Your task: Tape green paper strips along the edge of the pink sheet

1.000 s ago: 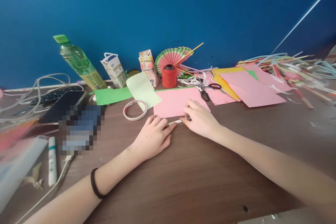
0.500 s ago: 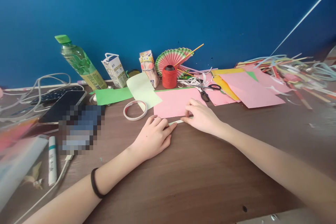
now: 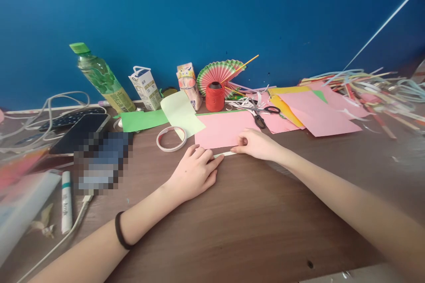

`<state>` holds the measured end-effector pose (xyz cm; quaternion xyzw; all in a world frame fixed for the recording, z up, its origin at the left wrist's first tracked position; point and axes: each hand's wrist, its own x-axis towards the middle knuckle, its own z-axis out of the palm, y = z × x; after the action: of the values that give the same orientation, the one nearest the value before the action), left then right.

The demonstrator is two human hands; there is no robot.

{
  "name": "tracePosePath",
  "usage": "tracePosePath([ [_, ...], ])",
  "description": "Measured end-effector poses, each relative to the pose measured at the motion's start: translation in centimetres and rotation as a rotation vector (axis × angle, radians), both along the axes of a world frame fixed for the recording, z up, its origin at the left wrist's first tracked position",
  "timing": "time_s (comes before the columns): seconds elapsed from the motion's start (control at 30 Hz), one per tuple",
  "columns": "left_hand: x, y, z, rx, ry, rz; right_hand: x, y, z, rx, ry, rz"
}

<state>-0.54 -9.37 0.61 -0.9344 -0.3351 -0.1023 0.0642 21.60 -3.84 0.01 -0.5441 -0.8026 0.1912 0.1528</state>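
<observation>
A narrow pale paper strip (image 3: 225, 154) lies on the brown table, just in front of a pink sheet of paper (image 3: 226, 126). My left hand (image 3: 195, 171) presses the strip's left end with fingertips, its fingers bent. At the other end, my right hand (image 3: 255, 143) has its thumb on the strip and its fingers curled in a pinch. The right end is hidden by that hand. A roll of tape (image 3: 159, 146) rests behind and left of my left hand. Black-handled scissors (image 3: 259, 121) lie behind my right hand.
Along the blue wall stand a green bottle (image 3: 104, 79), a carton (image 3: 146, 88), a painted carton (image 3: 190, 86), a red pot-shaped item (image 3: 215, 99) and a pleated paper fan (image 3: 215, 75). Paper sheets and strips (image 3: 372, 93) fill the right. A phone (image 3: 81, 132), cables and a marker (image 3: 67, 203) are left.
My right hand has lowered slightly, its curled fingers coming nearer the thumb on the strip. My left hand stays in place.
</observation>
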Motion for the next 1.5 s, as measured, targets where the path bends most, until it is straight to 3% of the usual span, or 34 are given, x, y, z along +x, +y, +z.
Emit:
tracePosePath([
  [0.37,0.0,-0.1,0.2,0.057,0.043,-0.008,1.9,1.0,1.0,-0.238,-0.038,-0.010],
  [0.6,-0.8,0.8,0.0,0.166,0.005,0.000,0.9,0.3,1.3,-0.148,-0.003,-0.009],
  [0.77,-2.1,2.2,0.3,0.283,-0.102,0.219,-1.1,-0.8,0.4,-0.033,0.043,-0.006],
  [0.87,-2.8,2.9,0.8,0.360,-0.045,0.425,-2.2,-1.3,-0.5,0.146,0.121,-0.007],
  [0.97,-3.3,3.5,0.8,0.328,0.030,0.592,-2.7,-1.6,-1.1,0.243,0.199,0.022],
  [1.13,-4.0,4.1,0.1,0.223,0.095,0.580,-2.4,-1.5,-1.3,0.316,0.293,0.003],
  [1.3,-3.9,4.1,0.1,0.230,-0.099,0.674,-1.8,-1.2,-1.5,0.377,0.417,-0.038],
  [1.37,-3.5,3.6,0.1,0.232,-0.193,0.628,-1.8,-1.3,-1.5,0.438,0.449,-0.021],
  [1.5,-2.0,2.0,0.0,0.079,-0.363,0.295,-2.3,-2.2,-1.1,0.545,0.490,0.119],
])
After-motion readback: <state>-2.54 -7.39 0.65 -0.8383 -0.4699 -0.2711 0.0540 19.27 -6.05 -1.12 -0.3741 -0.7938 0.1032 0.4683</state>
